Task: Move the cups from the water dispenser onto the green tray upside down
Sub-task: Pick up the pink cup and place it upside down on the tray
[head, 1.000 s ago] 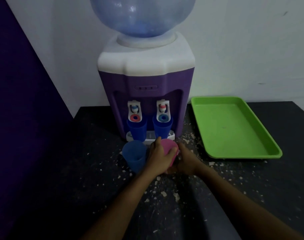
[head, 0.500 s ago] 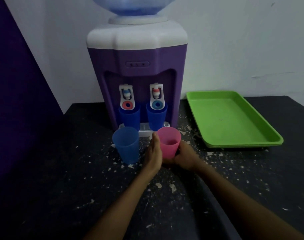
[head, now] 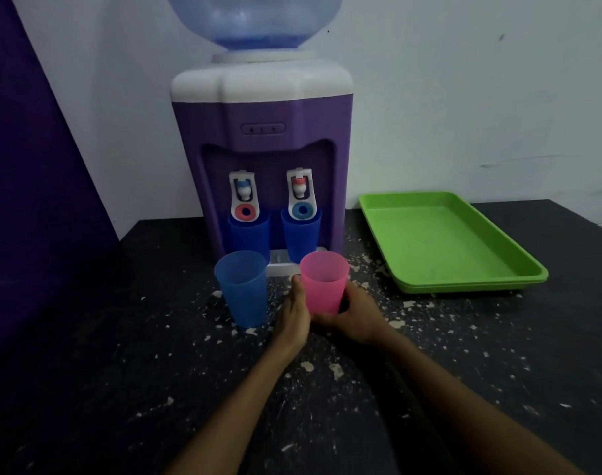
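Both hands — left hand [head: 294, 311], right hand [head: 356, 315] — have fingers wrapped round the upright translucent pink plastic cup [head: 324, 286]; best lift, invert, then carry to the empty green plastic tray [head: 471, 281].

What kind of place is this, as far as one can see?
Probably a drinks corner in a home or small office: a tabletop water dispenser against a plain wall, plastic cups and a green tray on a dark, chipped counter.

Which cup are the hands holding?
The pink cup, between the left hand and right hand; the three blue cups stand untouched.
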